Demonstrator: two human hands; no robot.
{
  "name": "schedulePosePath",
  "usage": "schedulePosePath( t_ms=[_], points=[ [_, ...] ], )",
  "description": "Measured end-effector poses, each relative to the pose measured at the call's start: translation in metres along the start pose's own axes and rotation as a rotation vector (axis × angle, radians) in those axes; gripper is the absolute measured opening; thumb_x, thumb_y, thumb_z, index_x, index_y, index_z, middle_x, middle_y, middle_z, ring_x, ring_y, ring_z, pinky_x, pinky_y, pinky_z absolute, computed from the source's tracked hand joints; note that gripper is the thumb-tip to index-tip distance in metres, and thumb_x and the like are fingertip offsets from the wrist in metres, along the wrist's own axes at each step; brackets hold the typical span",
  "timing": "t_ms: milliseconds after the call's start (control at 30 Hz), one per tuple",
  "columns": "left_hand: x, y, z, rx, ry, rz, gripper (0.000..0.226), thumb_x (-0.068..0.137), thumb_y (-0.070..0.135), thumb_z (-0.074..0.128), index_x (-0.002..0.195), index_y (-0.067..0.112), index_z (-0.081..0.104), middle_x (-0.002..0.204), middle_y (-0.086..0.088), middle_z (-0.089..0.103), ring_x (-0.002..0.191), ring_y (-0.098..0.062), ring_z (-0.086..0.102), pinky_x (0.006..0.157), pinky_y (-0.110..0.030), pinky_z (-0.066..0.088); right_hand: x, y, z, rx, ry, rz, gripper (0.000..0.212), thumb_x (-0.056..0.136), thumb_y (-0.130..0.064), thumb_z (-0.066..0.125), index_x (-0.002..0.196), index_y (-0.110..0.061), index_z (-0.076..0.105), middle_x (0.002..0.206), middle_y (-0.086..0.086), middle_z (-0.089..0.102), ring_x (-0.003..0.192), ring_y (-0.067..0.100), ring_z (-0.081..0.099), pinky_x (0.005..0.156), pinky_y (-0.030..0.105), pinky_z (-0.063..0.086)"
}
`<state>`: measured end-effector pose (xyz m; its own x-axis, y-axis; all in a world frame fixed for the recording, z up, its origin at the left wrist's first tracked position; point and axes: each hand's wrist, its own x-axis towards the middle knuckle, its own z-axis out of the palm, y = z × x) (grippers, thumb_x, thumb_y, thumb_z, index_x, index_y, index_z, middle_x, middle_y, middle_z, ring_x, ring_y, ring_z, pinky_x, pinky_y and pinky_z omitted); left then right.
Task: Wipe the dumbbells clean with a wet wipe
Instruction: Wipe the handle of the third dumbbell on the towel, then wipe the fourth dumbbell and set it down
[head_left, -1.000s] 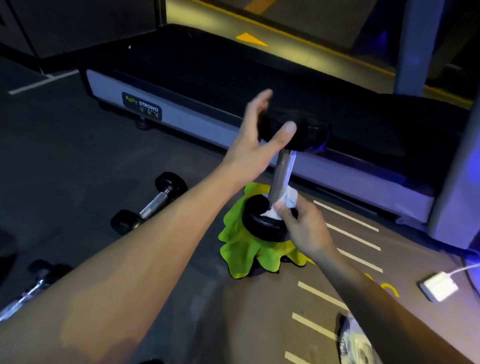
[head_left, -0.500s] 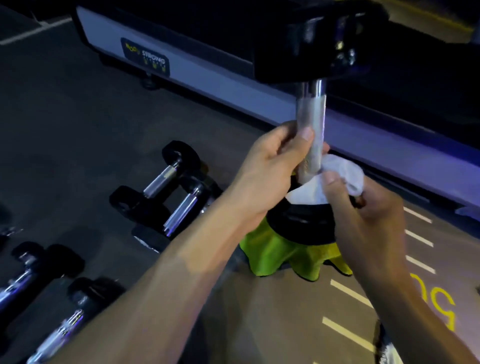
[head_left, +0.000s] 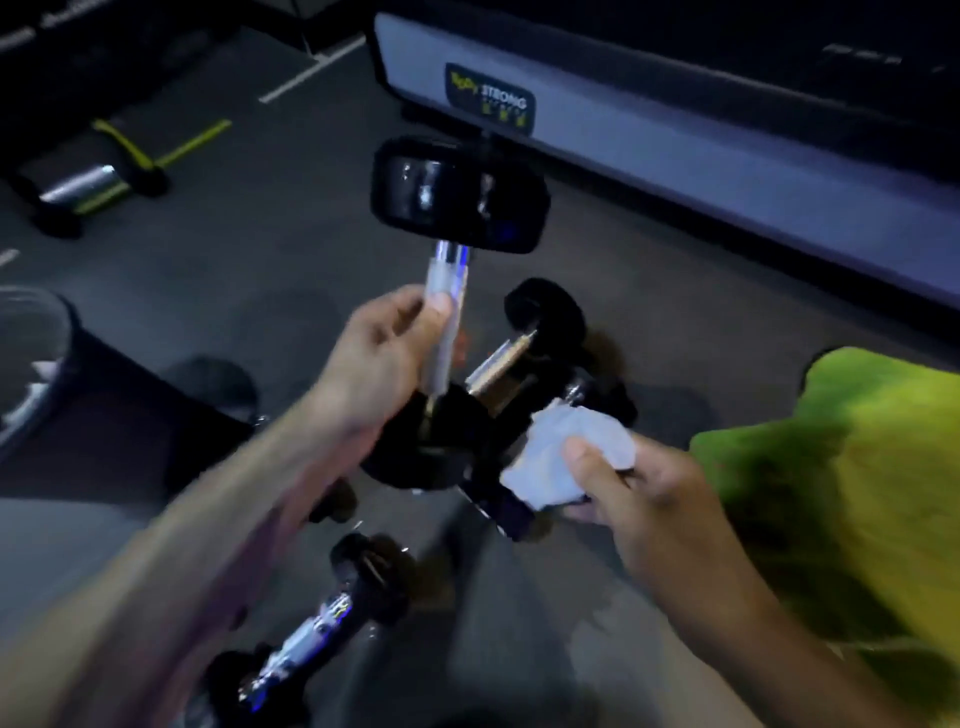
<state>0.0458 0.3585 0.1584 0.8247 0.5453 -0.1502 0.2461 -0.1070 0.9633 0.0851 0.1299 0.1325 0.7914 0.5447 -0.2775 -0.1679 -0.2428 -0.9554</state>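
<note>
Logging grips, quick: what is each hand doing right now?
Left hand: grips the chrome handle of the upright black dumbbell.
Right hand: pinches the crumpled white wet wipe.

A dim gym with dark rubber flooring (head_left: 218, 270) marked by white lines (head_left: 310, 73). Beyond the hands runs a grey treadmill base (head_left: 675, 135); far left, a yellow-trimmed machine foot (head_left: 98, 182) catches faint light.

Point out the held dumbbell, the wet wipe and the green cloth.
held dumbbell (head_left: 445, 322): head view, on its metal handle.
wet wipe (head_left: 566, 452): head view, on its crumpled middle.
green cloth (head_left: 857, 467): head view, on its upper surface.
</note>
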Motion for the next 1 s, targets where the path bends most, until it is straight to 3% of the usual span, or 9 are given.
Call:
schedulePosePath(
  t_ms=[133, 200, 267, 367, 533, 667, 767, 900, 1000],
  points=[
    [0.067, -0.035, -0.051, 0.321, 0.006, -0.088, 0.028, 0.109, 0.028, 0.054, 0.099, 0.004, 0.064, 0.078, -0.008, 0.061, 0.059, -0.010, 0.057, 0.056, -0.025, 0.044, 0.013, 0.013, 0.029, 0.181, -0.052, 0.070, 0.017, 0.100, -0.024, 0.062, 0.100, -0.018, 0.078, 0.092, 0.013, 0.079, 0.089, 0.033, 0.075, 0.078, 0.046, 0.063],
    [0.100, -0.056, -0.067, 0.458, -0.008, -0.131, 0.036, 0.102, 0.039, 0.059, 0.085, 0.008, 0.064, 0.071, -0.007, 0.063, 0.052, -0.014, 0.054, 0.057, -0.027, 0.042, 0.016, 0.020, 0.038, 0.232, -0.071, 0.105, 0.017, 0.100, -0.023, 0.062, 0.105, -0.021, 0.078, 0.094, 0.009, 0.079, 0.089, 0.030, 0.076, 0.078, 0.040, 0.064],
    [0.125, -0.076, -0.074, 0.590, -0.020, -0.205, 0.043, 0.096, 0.049, 0.059, 0.077, 0.010, 0.066, 0.071, -0.011, 0.066, 0.059, -0.022, 0.056, 0.064, -0.031, 0.044, 0.018, 0.027, 0.043, 0.252, -0.079, 0.135, 0.017, 0.100, -0.023, 0.062, 0.106, -0.024, 0.078, 0.095, 0.002, 0.080, 0.091, 0.021, 0.076, 0.076, 0.032, 0.064],
    [0.149, -0.100, -0.072, 0.734, -0.033, -0.283, 0.044, 0.103, 0.040, 0.057, 0.083, 0.002, 0.069, 0.080, -0.019, 0.068, 0.072, -0.025, 0.061, 0.070, -0.034, 0.046, 0.021, 0.037, 0.044, 0.254, -0.077, 0.174, 0.018, 0.100, -0.023, 0.062, 0.107, -0.026, 0.078, 0.096, 0.000, 0.080, 0.090, 0.012, 0.076, 0.072, 0.025, 0.061],
    [0.166, -0.140, -0.055, 0.916, -0.101, -0.343, 0.039, 0.105, 0.037, 0.056, 0.105, 0.002, 0.073, 0.094, -0.018, 0.064, 0.090, -0.026, 0.062, 0.074, -0.029, 0.041, 0.030, 0.046, 0.045, 0.185, -0.079, 0.194, 0.022, 0.103, -0.024, 0.057, 0.116, -0.032, 0.074, 0.100, -0.009, 0.079, 0.094, 0.009, 0.074, 0.078, 0.026, 0.060],
    [0.164, -0.151, -0.054, 0.976, -0.115, -0.346, 0.030, 0.104, 0.038, 0.059, 0.099, 0.011, 0.072, 0.095, -0.011, 0.063, 0.088, -0.019, 0.057, 0.076, -0.028, 0.041, 0.036, 0.051, 0.051, 0.142, -0.065, 0.192, 0.022, 0.103, -0.025, 0.058, 0.117, -0.032, 0.073, 0.102, -0.008, 0.079, 0.094, 0.010, 0.073, 0.076, 0.022, 0.059],
    [0.160, -0.130, -0.062, 1.045, -0.149, -0.285, 0.020, 0.102, 0.038, 0.057, 0.098, 0.025, 0.071, 0.113, -0.007, 0.072, 0.096, -0.020, 0.061, 0.080, -0.028, 0.043, 0.034, 0.046, 0.054, 0.147, -0.034, 0.215, 0.020, 0.103, -0.026, 0.058, 0.115, -0.030, 0.073, 0.101, -0.003, 0.079, 0.088, 0.008, 0.073, 0.072, 0.019, 0.058],
    [0.126, -0.093, -0.074, 0.962, -0.145, -0.064, 0.032, 0.099, 0.030, 0.068, 0.129, 0.021, 0.066, 0.129, -0.004, 0.072, 0.118, -0.023, 0.067, 0.100, -0.033, 0.048, 0.025, 0.036, 0.056, 0.151, -0.031, 0.239, 0.019, 0.103, -0.029, 0.057, 0.112, -0.030, 0.074, 0.098, -0.005, 0.079, 0.081, 0.003, 0.071, 0.066, 0.017, 0.055],
    [0.056, -0.076, -0.093, 0.901, -0.215, 0.189, 0.017, 0.098, 0.031, 0.071, 0.114, 0.026, 0.071, 0.100, 0.008, 0.075, 0.087, -0.009, 0.067, 0.080, -0.026, 0.048, 0.015, 0.030, 0.055, 0.142, -0.041, 0.215, 0.017, 0.103, -0.033, 0.058, 0.107, -0.032, 0.075, 0.098, -0.008, 0.080, 0.088, 0.008, 0.073, 0.075, 0.026, 0.060]
  ],
)
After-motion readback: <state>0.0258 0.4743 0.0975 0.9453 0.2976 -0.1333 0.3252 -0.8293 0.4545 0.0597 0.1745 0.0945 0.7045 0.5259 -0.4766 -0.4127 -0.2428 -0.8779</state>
